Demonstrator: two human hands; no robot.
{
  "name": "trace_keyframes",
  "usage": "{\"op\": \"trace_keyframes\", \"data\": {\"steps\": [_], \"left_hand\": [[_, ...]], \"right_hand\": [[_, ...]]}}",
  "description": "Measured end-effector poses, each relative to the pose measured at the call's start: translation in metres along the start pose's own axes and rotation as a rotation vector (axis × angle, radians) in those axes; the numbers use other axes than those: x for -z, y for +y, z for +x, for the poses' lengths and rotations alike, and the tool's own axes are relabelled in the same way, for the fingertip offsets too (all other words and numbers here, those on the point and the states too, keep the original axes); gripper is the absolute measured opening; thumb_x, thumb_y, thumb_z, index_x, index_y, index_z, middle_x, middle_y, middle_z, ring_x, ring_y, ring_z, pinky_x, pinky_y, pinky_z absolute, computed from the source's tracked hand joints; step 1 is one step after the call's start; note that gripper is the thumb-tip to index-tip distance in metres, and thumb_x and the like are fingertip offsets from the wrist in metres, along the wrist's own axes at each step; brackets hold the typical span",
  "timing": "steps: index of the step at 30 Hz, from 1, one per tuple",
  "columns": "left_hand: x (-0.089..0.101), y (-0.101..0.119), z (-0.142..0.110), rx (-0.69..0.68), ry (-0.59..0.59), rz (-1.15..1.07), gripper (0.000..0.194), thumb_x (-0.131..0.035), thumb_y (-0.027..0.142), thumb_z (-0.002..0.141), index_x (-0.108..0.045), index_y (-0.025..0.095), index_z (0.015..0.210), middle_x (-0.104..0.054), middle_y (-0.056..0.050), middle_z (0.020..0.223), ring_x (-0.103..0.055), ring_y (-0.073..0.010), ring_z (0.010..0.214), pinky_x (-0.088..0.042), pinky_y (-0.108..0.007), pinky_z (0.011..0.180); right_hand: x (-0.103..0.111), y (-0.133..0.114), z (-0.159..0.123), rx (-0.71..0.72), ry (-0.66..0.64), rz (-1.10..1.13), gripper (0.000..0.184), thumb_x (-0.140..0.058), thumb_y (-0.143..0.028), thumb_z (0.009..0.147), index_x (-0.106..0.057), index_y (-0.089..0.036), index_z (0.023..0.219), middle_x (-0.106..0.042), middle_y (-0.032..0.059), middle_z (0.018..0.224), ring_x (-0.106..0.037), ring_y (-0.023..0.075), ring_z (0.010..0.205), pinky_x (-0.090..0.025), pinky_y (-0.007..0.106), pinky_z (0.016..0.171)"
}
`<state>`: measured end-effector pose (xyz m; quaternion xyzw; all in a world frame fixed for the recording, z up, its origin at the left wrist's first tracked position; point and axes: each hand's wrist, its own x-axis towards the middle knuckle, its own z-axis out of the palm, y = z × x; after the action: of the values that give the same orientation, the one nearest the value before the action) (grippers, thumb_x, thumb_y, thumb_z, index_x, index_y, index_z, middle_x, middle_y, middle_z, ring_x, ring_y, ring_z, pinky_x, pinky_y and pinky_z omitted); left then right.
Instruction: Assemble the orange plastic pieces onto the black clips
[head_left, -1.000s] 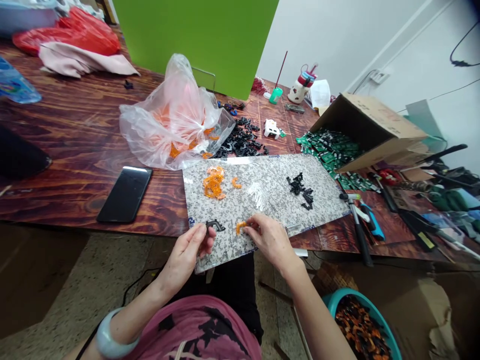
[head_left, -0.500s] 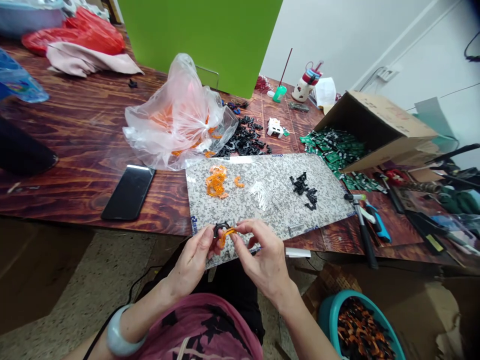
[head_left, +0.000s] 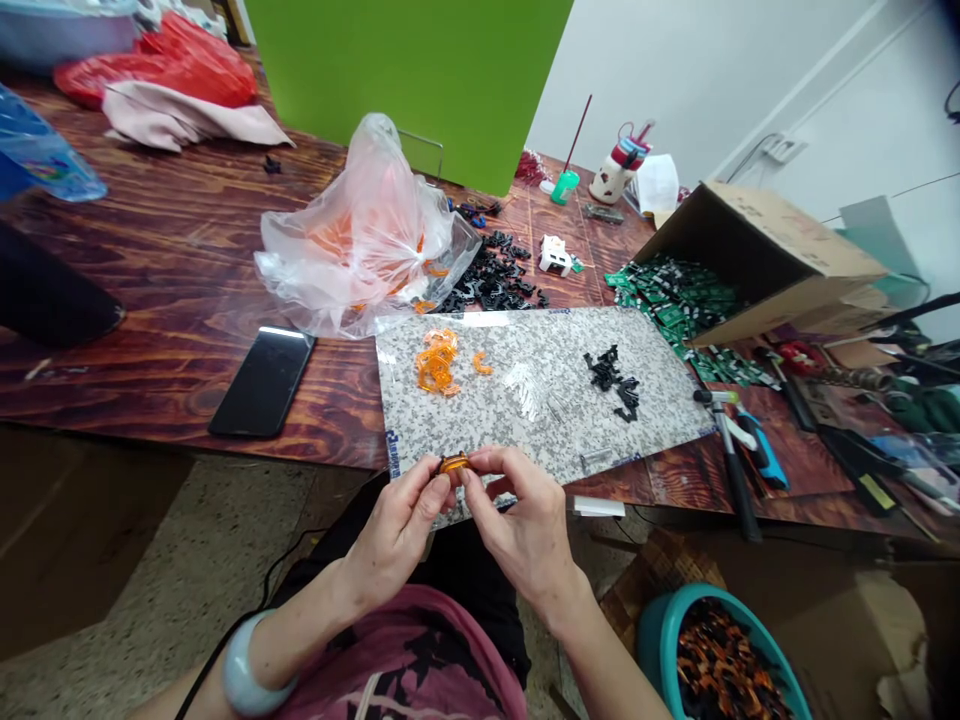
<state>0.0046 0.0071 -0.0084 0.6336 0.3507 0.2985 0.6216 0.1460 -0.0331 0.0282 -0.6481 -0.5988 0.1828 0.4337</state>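
Note:
Between my hands, over the front edge of the speckled board (head_left: pixel 495 435), is a curved translucent orange plastic piece (head_left: pixel 453 464) set against a curved black plastic piece, mostly covered by it and my fingers. My left hand (head_left: pixel 401 525) pinches the left end of the pair. At the right end my right hand (head_left: pixel 517 510) grips with thumb and forefinger. On the board lie a small heap of orange pieces (head_left: pixel 436 362), a single orange piece (head_left: pixel 481 363), a pile of thin silvery pins (head_left: pixel 525 390) and a cluster of black pieces (head_left: pixel 615 380).
Behind the board are a clear plastic bag (head_left: pixel 367 240) and more black pieces (head_left: pixel 495 275). A phone (head_left: pixel 262 382) lies left. To the right are a cardboard box (head_left: pixel 772 250) spilling green circuit boards (head_left: pixel 675 300), a hammer (head_left: pixel 735 470) and, lower, a teal tub (head_left: pixel 660 640).
The orange piece, earlier angled beside the black one, now lies along it. My hands have drawn closer together around the pair. The view has shifted slightly.

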Motion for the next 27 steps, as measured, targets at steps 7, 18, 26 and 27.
{"op": "trace_keyframes", "data": {"steps": [7,18,26,27], "left_hand": [[0.002,0.005,0.000,-0.038,0.016,0.106,0.021,-0.037,0.030,0.095,-0.051,0.020,0.084,-0.055,0.002,0.072,-0.053,-0.0136,0.066,-0.041,-0.024,0.064],[0.005,0.008,-0.001,-0.077,0.008,0.170,0.021,-0.035,0.026,0.095,-0.050,0.020,0.082,-0.054,0.001,0.070,-0.052,-0.0139,0.065,-0.041,-0.023,0.063],[0.010,0.009,-0.001,-0.133,-0.072,0.232,0.020,-0.032,0.024,0.095,-0.049,0.020,0.085,-0.052,0.001,0.071,-0.050,-0.0131,0.064,-0.040,-0.023,0.062],[0.010,0.009,-0.002,-0.135,-0.087,0.241,0.021,-0.032,0.025,0.095,-0.049,0.020,0.085,-0.052,0.001,0.072,-0.050,-0.0133,0.064,-0.040,-0.023,0.061]], "right_hand": [[0.000,-0.002,-0.002,-0.001,-0.002,-0.010,0.008,-0.055,-0.014,0.083,-0.059,-0.017,0.089,-0.064,0.0045,0.085,-0.062,0.0130,0.071,-0.053,0.023,0.060],[0.006,-0.004,0.000,-0.092,-0.071,0.098,0.011,-0.058,-0.018,0.081,-0.059,-0.017,0.092,-0.064,0.0048,0.087,-0.063,0.0137,0.075,-0.054,0.024,0.062],[0.013,0.005,0.005,-0.186,-0.258,0.322,0.020,-0.059,-0.030,0.085,-0.064,-0.019,0.101,-0.066,0.0052,0.096,-0.063,0.0146,0.085,-0.052,0.023,0.068],[0.012,0.006,0.004,-0.189,-0.268,0.349,0.019,-0.058,-0.031,0.085,-0.065,-0.019,0.100,-0.066,0.0048,0.094,-0.063,0.0143,0.083,-0.052,0.023,0.068]]}}
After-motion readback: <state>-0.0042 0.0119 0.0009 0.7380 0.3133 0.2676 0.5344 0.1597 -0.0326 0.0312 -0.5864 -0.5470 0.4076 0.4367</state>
